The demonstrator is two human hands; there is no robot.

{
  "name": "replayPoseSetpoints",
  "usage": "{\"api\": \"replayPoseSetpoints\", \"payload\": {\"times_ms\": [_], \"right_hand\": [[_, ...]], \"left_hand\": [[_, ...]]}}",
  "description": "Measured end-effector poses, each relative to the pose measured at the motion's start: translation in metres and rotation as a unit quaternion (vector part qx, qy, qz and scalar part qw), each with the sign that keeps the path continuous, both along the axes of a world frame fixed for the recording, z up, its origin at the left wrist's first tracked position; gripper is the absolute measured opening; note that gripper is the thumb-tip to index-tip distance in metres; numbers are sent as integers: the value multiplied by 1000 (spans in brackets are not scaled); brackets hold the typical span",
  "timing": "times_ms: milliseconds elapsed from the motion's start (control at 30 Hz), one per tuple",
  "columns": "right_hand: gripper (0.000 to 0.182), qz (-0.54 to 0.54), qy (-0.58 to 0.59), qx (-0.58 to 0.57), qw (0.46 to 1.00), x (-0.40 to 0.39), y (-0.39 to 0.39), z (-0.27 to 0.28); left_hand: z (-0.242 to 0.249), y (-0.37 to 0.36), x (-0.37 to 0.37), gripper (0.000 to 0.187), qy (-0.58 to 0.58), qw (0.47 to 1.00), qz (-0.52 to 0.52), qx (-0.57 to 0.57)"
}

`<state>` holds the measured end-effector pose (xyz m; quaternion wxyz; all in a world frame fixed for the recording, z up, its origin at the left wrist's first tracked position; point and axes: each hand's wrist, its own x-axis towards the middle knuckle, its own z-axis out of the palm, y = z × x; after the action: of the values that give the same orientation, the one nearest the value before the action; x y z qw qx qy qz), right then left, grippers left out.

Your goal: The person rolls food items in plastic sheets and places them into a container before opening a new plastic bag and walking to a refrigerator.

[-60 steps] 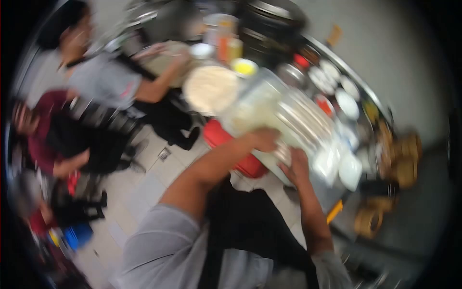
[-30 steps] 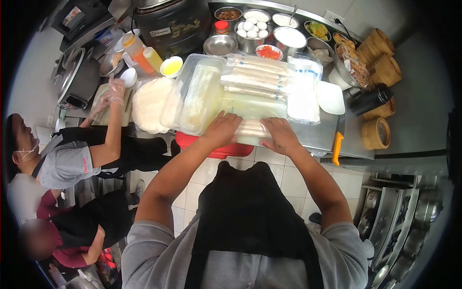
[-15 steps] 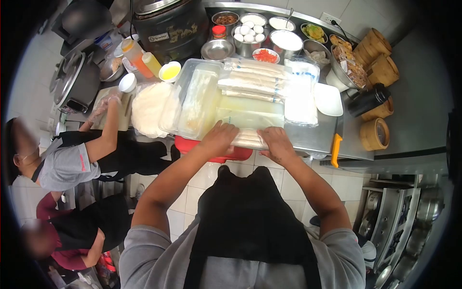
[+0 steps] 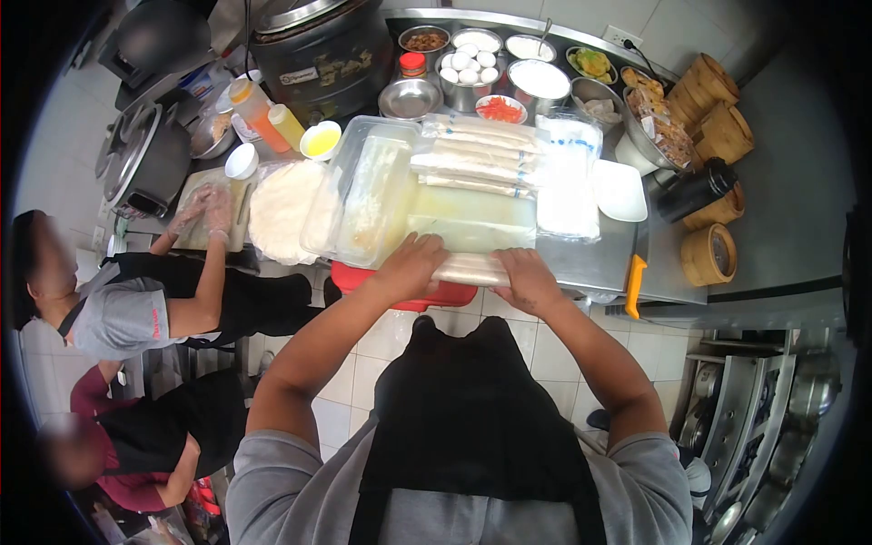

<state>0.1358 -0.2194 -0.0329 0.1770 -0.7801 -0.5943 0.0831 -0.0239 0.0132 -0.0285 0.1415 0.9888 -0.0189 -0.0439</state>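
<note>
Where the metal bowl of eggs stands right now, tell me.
In the head view, the bowl of eggs is at the far side of the counter, just right of the red-lidded jar and behind the small bowl of red strips.

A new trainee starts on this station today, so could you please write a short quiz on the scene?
1. True or false: the left hand and right hand both touch the roll.

2. What fills the steel pot just right of the red-lidded jar?
A) lemons
B) eggs
C) carrots

3. Fill in the colour: the handle at the near edge of the counter is ____.

Key: 1 true; 2 B; 3 orange.
</note>
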Motion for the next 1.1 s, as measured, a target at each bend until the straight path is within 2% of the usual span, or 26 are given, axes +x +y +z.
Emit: {"api": "replayPoseSetpoints", "payload": {"times_ms": [100, 167, 267, 400, 467, 567, 600, 667, 700, 767, 833, 900, 1100], "right_hand": [[48, 9, 47, -9, 999, 12, -1, -1], [46, 10, 68, -13, 998, 22, 2, -4], [41, 7, 96, -10, 995, 32, 8, -4], [38, -4, 101, -38, 994, 45, 17, -2], [40, -8, 103, -46, 994, 51, 21, -6], [44, -45, 140, -67, 987, 51, 26, 6], [45, -77, 173, -81, 979, 50, 27, 12], [45, -81, 169, -81, 979, 49, 27, 14], [46, -86, 164, -79, 980, 49, 27, 14], [46, -91, 164, -84, 979, 48, 29, 16], [45, -96, 164, -89, 978, 50, 30, 13], [46, -76, 129, -47, 988, 52, 30, 9], [51, -84, 46, -22, 995, 53, 31, 2]], "left_hand": [[19, 2, 12, 56, 10, 1000, -8, -14], [24, 4, 21, 51, 91, 995, 10, -34], [25, 12, 31, 40, 92, 989, 60, -95], [24, 22, 40, 37, 112, 986, 49, -116], [9, 27, 42, 35, 24, 998, -9, -59], [-4, 26, 45, 32, -25, 1000, 1, -10], [-6, 25, 46, 32, -24, 1000, 1, -11], [-9, 22, 47, 29, -6, 999, 30, -15], [-4, 20, 49, 29, -5, 999, 31, -16], [7, 19, 53, 30, 72, 991, 78, -78], [5, 22, 53, 30, 69, 992, 73, -82], [4, 23, 53, 30, 65, 992, 68, -85], [-20, 12, 48, 52, -41, 996, 76, 27]]}}
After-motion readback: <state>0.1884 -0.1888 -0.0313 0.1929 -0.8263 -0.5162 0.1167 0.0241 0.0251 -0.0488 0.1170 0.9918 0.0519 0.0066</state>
